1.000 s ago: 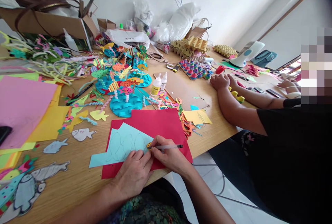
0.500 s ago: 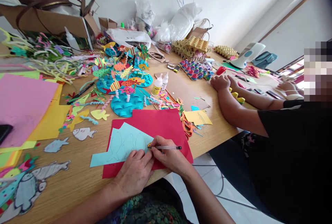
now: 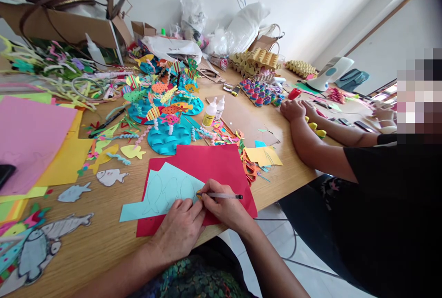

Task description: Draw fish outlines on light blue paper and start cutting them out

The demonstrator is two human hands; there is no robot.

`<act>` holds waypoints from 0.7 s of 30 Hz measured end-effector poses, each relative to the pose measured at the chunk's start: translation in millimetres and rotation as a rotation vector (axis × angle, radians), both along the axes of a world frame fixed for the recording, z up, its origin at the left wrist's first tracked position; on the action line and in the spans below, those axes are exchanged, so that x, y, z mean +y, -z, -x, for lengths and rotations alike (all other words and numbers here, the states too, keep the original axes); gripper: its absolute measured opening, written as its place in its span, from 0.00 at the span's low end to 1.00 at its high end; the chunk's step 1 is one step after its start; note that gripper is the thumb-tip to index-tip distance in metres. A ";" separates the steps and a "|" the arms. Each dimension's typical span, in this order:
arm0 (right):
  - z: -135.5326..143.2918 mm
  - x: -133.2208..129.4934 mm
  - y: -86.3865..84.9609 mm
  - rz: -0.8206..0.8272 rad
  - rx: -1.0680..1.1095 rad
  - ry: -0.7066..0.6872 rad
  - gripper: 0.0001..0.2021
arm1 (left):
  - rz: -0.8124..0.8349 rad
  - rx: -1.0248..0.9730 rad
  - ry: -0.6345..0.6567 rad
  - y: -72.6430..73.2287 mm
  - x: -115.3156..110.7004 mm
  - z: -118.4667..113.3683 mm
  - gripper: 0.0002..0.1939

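My right hand is closed round a pen with a clear barrel and black end, its tip end low over a light-blue paper. Pencil-thin fish outlines are drawn on this paper. A small yellow bit shows at the writing end; I cannot make out what it is. My left hand lies on the lower part of the blue paper, fingers resting on it, fingertips close to my right hand. Under the blue paper lies a larger red sheet.
Left are cut-out paper fish and pink paper. Ahead stand blue bases with colourful fish, glue bottles and paper scraps. Orange-handled scissors lie right of the red sheet. Another person's forearms rest at right.
Both hands and the pen stay almost in place over the blue paper. The view has shifted very slightly.
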State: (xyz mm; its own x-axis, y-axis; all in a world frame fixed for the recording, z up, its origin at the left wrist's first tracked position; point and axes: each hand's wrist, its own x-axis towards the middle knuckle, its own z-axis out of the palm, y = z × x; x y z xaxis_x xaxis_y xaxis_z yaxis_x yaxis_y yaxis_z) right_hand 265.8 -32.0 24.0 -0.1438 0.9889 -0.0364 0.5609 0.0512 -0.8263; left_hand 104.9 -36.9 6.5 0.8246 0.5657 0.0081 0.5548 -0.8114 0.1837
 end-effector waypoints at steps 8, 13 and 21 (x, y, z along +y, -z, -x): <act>0.8 1.2 -3.7 0.018 0.011 0.016 0.05 | -0.007 0.022 0.003 2.2 -2.0 1.6 0.14; 2.7 1.4 -2.1 -0.008 0.021 0.022 0.05 | 0.004 0.024 0.007 0.3 -1.5 1.4 0.14; 0.6 0.5 0.0 -0.012 0.078 0.045 0.04 | 0.011 0.017 -0.007 -2.5 -1.5 0.7 0.14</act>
State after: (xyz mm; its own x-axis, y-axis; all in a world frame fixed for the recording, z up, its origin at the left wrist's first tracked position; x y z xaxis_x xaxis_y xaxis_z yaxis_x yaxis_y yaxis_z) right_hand 265.2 -31.4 24.0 -0.1008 0.9948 -0.0149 0.4970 0.0374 -0.8669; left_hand 104.2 -38.4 9.0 0.8207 0.5713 -0.0125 0.5635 -0.8055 0.1832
